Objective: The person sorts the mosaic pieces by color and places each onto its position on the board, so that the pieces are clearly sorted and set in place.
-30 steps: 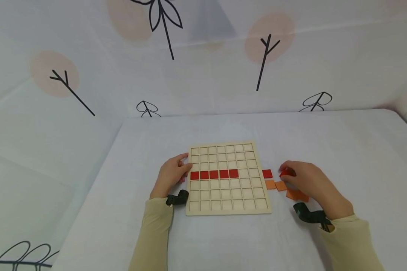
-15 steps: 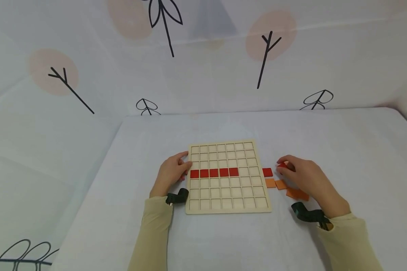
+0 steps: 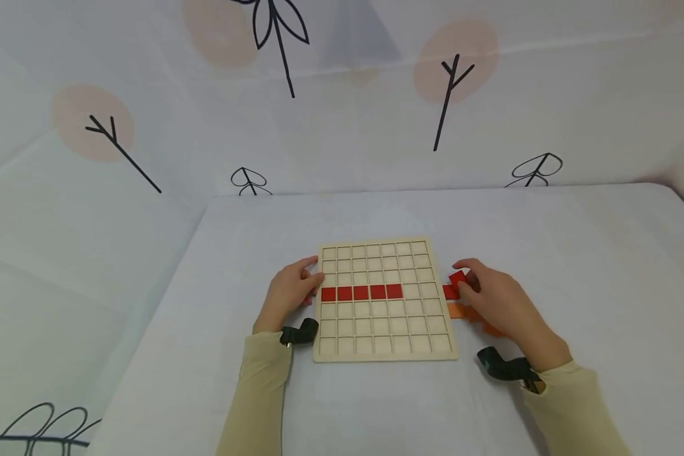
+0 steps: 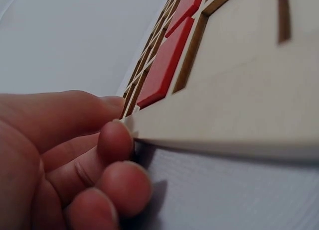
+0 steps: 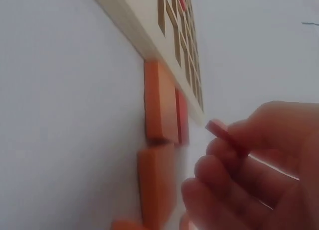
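Red tile (image 3: 458,278) sits pinched in the right hand (image 3: 493,299), off the surface (image 3: 370,411). I count five more red tiles (image 3: 361,292) in one row of the single grid board (image 3: 385,358) left of that hand, and one loose red tile (image 3: 449,292) between. The hand partly blocks my view of at least three orange tiles (image 3: 455,311) beside it. The left hand (image 3: 288,291) grips the board's opposite edge.

Muted, diffuse light, soft shadow beside the left hand (image 4: 75,163), right wrist view hazy, blurred.
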Motion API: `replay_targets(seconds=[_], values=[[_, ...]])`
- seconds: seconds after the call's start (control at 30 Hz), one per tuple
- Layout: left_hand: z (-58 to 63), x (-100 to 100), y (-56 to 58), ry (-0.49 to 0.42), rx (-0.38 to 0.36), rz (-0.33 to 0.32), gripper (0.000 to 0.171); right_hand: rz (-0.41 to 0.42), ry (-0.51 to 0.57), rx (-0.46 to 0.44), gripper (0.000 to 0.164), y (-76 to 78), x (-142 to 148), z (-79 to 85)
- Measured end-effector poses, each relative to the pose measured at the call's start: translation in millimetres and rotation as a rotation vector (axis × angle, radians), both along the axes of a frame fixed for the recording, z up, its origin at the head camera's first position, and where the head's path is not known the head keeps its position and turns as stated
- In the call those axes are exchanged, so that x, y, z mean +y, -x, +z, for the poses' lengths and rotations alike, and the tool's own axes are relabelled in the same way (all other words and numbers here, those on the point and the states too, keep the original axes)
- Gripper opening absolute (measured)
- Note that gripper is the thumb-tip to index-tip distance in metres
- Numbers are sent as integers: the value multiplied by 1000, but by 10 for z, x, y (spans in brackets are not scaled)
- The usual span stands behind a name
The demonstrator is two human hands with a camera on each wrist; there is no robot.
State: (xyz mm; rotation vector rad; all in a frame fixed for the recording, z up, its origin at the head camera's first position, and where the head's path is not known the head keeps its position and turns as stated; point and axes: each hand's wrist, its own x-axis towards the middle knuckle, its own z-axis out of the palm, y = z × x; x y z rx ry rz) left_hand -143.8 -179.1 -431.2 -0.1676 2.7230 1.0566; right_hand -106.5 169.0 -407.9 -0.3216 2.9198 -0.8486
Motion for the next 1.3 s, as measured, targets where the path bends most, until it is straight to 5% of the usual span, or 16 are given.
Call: replay_targets(seconds=[0.73, 1.3], values=[[24, 4, -28, -34, 29, -21, 50, -9, 260, -5, 36, 1, -249, -142], [13, 18, -28, -15, 25, -3, 50, -6, 228, 0, 32, -16, -388, -243]])
